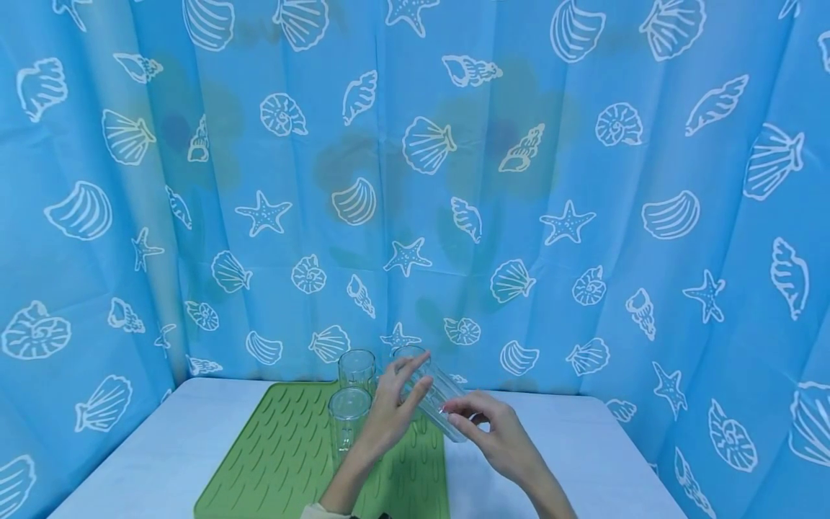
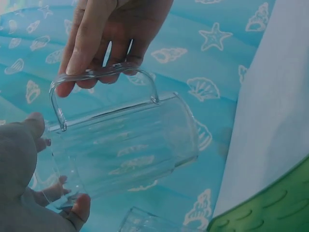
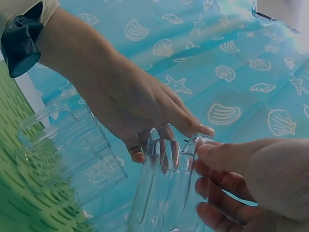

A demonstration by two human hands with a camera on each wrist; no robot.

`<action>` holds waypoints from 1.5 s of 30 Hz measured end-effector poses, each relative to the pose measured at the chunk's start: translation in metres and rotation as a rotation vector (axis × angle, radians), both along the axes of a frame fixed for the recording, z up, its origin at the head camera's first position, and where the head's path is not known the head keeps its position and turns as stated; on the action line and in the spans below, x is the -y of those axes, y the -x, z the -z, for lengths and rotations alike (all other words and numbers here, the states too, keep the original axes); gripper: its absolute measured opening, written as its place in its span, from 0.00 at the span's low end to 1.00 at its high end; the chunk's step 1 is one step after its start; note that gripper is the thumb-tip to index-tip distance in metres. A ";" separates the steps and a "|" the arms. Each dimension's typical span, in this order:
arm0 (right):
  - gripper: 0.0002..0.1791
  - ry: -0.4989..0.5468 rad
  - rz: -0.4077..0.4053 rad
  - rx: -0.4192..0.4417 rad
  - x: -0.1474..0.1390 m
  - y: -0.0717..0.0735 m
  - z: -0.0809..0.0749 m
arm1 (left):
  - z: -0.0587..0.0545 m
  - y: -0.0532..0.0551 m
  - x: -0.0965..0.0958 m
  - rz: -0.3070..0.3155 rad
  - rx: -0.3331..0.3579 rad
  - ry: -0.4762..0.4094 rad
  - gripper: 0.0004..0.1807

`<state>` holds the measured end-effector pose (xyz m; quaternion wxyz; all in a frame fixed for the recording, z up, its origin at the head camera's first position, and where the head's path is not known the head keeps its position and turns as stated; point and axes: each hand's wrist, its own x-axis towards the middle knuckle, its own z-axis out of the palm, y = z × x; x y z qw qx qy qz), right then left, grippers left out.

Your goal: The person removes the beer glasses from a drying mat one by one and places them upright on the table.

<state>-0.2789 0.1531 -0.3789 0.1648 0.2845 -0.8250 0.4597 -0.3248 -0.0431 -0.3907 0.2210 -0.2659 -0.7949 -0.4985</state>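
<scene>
Both hands hold a clear glass mug (image 1: pixel 439 396) tilted above the drying mat. My right hand (image 1: pixel 496 429) pinches its handle (image 2: pixel 104 72) between thumb and fingers. At the mug's other side, my left hand (image 1: pixel 387 411) grips one end, its fingers spread round the glass in the left wrist view. Part of that end is hidden behind the left fingers. Two more clear glass mugs, a rear one (image 1: pixel 357 367) and a front one (image 1: pixel 349 414), stand on the mat just left of my left hand.
The green ridged drying mat (image 1: pixel 279 447) lies on a white table (image 1: pixel 551 447). Behind the table and at both sides hangs a blue curtain (image 1: pixel 454 216) with white shell prints. A dark band (image 3: pixel 21 46) sits on the left wrist.
</scene>
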 end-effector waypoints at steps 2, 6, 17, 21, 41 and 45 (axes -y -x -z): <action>0.10 -0.002 0.000 0.024 0.000 0.000 0.000 | 0.000 -0.001 -0.001 0.001 0.005 0.011 0.24; 0.09 -0.001 -0.005 0.035 -0.001 -0.002 0.002 | 0.000 -0.001 -0.002 0.008 0.025 0.019 0.24; 0.08 0.028 -0.024 -0.002 -0.003 -0.002 0.006 | -0.001 -0.001 -0.006 0.025 0.040 -0.006 0.25; 0.07 0.038 -0.026 0.003 -0.003 -0.001 0.008 | -0.004 -0.001 -0.006 0.033 0.060 -0.026 0.26; 0.06 0.132 0.080 0.001 -0.004 0.001 0.004 | -0.013 -0.007 0.002 0.063 -0.022 -0.047 0.30; 0.05 0.126 0.084 -0.002 -0.005 0.002 0.003 | -0.010 -0.008 0.012 0.031 -0.060 -0.016 0.30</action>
